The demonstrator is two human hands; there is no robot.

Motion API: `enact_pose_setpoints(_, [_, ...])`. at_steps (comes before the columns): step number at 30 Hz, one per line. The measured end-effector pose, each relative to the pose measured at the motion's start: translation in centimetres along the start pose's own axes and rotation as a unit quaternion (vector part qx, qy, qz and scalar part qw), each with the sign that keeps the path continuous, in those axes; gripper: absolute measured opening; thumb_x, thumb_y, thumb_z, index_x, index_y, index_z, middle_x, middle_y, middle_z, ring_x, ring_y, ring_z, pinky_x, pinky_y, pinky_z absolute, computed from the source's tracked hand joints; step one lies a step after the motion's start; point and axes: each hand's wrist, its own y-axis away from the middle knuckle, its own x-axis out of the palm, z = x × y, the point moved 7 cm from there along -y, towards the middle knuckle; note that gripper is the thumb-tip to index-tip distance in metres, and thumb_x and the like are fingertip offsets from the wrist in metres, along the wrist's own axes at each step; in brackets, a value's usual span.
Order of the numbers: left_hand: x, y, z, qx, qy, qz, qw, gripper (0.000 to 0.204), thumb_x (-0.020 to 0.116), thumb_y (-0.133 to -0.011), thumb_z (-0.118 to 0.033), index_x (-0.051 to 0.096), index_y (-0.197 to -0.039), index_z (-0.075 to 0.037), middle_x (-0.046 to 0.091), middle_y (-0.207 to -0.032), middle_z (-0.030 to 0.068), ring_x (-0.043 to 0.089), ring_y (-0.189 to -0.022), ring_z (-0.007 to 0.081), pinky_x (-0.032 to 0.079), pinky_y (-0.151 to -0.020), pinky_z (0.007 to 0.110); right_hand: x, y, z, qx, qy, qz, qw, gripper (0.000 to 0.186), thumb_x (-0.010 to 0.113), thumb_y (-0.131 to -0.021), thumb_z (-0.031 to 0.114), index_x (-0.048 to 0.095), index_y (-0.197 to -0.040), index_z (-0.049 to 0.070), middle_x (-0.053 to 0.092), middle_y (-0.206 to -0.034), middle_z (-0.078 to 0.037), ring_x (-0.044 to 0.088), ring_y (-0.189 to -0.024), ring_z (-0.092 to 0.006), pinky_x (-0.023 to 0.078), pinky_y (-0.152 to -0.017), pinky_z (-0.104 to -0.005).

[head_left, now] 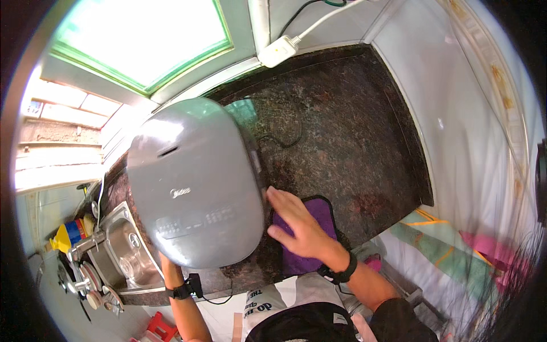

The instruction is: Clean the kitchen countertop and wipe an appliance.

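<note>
A large rounded grey rice cooker (199, 188) with a glossy lid stands on the dark stone-patterned counter (342, 131), left of the middle. My right hand (299, 228) lies along its right side, fingers stretched out and thumb apart, the fingertips at or very near the cooker's wall. Most of my left hand (170, 271) is hidden under the cooker's front left edge, so its fingers do not show. Below my right hand lies a purple cloth (325, 214) with a black border, partly covered by the hand.
A steel sink (128, 251) with a faucet (88, 242) is at the left, dishes (91, 279) beyond it. A white power strip (278, 52) hangs near the window (142, 43). A dark cord (290, 139) lies on the counter behind the cooker. White walls close off the right.
</note>
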Motion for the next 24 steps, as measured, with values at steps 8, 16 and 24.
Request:
enact_pose_setpoints(8, [-1.3,3.6,-2.4,0.200,-0.220,-0.057,0.953,0.043,0.058,-0.102,-0.022,0.052,-0.134,0.006,0.068,-0.111,0.0151,0.066,-0.094,0.0254,0.054,-0.086,0.038,3.0,8.7,-4.7,0.110,0.283,0.081,0.949,0.068,0.061,-0.097,0.048,0.042,-0.158,0.024,0.025,-0.167,-0.020,0.023,-0.153,-0.0442,0.020,-0.124,-0.0581])
enact_pose_setpoints(16, [7.9,13.9,-2.9,0.291,-0.669,0.159,0.665,0.052,0.087,-0.071,-0.018,0.070,-0.119,-0.005,0.068,-0.122,0.0219,0.061,-0.113,0.0466,0.047,-0.099,0.048,-13.3,2.7,-11.8,0.169,0.409,-0.032,0.896,0.083,0.061,-0.096,0.053,0.029,-0.163,0.016,0.013,-0.168,-0.029,0.014,-0.154,-0.0507,0.012,-0.123,-0.0636])
enact_pose_setpoints(24, [7.0,13.6,1.3,0.243,-0.592,0.226,0.734,0.056,0.087,-0.068,-0.012,0.070,-0.121,-0.006,0.070,-0.117,0.0172,0.064,-0.108,0.0429,0.047,-0.095,0.054,-21.9,-8.0,-21.1,0.292,0.442,-0.082,0.844,0.096,0.045,-0.097,0.070,0.012,-0.166,0.011,0.004,-0.167,-0.034,0.000,-0.155,-0.0504,0.002,-0.123,-0.0630])
